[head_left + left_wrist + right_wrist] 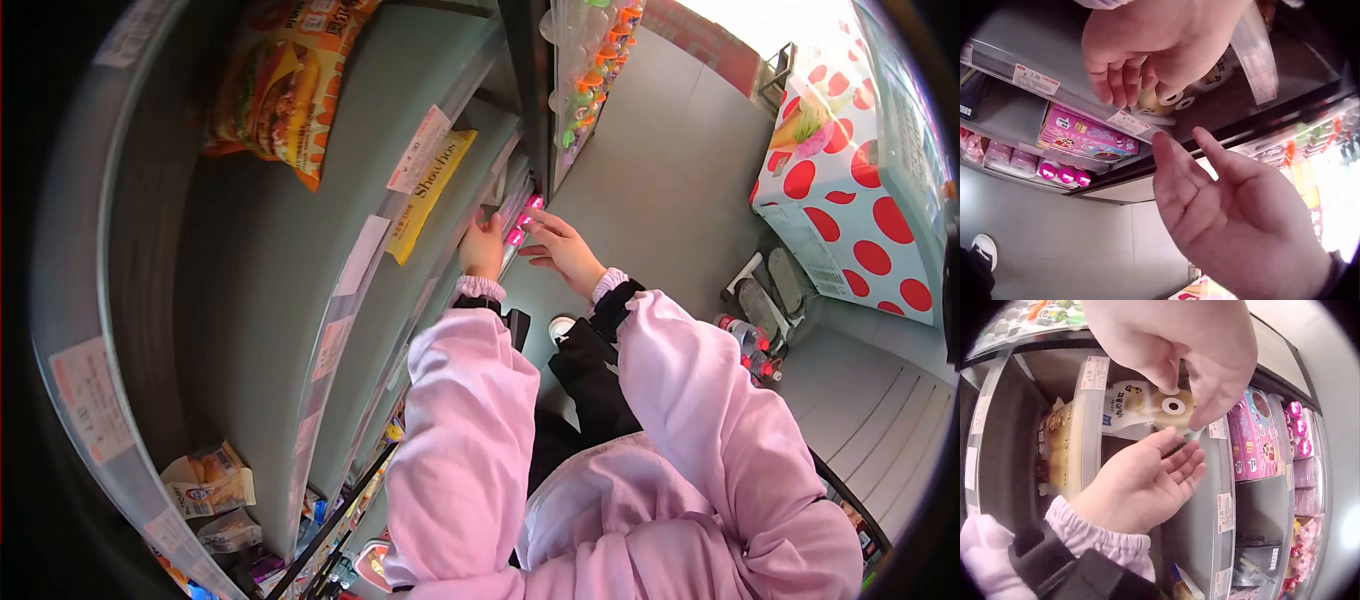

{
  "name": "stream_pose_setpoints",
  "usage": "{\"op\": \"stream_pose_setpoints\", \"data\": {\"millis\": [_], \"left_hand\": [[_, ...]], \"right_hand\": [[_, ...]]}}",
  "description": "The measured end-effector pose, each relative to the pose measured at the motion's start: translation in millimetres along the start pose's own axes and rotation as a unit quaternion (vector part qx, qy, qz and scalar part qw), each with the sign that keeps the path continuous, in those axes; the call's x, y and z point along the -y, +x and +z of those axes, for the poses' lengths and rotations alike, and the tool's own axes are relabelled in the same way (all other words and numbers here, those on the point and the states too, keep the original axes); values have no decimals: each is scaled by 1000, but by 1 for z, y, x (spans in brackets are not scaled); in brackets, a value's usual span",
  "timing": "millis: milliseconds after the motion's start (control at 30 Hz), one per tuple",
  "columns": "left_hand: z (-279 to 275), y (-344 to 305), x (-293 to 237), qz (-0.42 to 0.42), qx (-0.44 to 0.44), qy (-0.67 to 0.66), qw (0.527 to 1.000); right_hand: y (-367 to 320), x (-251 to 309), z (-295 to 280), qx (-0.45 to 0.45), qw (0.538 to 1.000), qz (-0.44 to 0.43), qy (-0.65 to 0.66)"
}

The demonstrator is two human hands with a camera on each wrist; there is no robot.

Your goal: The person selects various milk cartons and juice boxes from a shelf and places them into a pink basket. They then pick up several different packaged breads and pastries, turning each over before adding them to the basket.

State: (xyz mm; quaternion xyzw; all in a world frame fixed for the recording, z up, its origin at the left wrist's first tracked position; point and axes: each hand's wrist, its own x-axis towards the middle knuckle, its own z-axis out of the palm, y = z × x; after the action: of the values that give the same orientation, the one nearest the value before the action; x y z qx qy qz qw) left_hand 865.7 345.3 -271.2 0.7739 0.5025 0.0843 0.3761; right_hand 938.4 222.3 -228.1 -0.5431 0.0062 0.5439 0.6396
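Note:
A clear-and-white snack package (1125,409) with a tan, bread-like item and a large cartoon eye lies on a shelf. My left hand (1141,481) is at its lower edge in the right wrist view, palm up with fingers loosely bent and thumb right at the wrapper. On the other side, my right hand (1241,212) has thumb and forefinger spread apart near the shelf's front edge, overlapping the package in the right wrist view. Seen from the head, the left hand (483,245) reaches to the shelf and the right hand (568,255) stands beside it; the package is mostly hidden there.
Price labels (1036,80) line the shelf fronts. Below stand a pink box (1254,434) and pink-capped items (1065,174). A yellow packet (430,197) and a burger-print bag (285,95) lie on other shelves. Hanging candies (595,70) and a red-dotted freezer (850,200) stand nearby.

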Motion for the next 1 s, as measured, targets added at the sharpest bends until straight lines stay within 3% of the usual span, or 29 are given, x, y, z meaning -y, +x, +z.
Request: {"op": "stream_pose_setpoints", "data": {"millis": [167, 267, 367, 433, 500, 567, 600, 700, 733, 800, 900, 1000], "left_hand": [[32, 37, 17, -26, -18, -19, 999], [46, 54, 29, 59, -115, 60, 990], [39, 50, 25, 44, -135, 72, 987], [40, 45, 34, 102, -130, -70, 984], [33, 33, 40, 89, -113, -135, 980], [-6, -3, 0, 1, -84, -125, 989], [-19, -12, -11, -43, -39, -215, 975], [-13, -7, 25, 16, -31, -324, 946], [-17, -12, 27, -18, -2, -384, 923], [-23, -31, 30, -88, 55, -498, 861], [-33, -63, 43, -92, 124, -618, 771], [-49, -111, 53, -143, 159, -598, 772]], "right_hand": [[-16, -9, -17, -15, 999, 15, 33], [-27, -17, -29, -22, 999, 22, 35], [-34, -25, -34, -29, 999, 24, 37], [-35, -26, -34, -30, 999, 22, 32], [-34, -22, -31, -28, 999, 14, 23], [-35, -16, -25, -23, 999, 8, 20], [-35, -13, -21, -19, 1000, 6, 22], [-35, -15, -13, -2, 1000, -6, 16], [-34, -19, -11, 6, 1000, -10, 12], [-33, -28, -5, -68, 996, -40, -34], [-41, -37, -7, -133, 986, -68, -76], [-60, -43, -20, -135, 977, -101, -132]]}}
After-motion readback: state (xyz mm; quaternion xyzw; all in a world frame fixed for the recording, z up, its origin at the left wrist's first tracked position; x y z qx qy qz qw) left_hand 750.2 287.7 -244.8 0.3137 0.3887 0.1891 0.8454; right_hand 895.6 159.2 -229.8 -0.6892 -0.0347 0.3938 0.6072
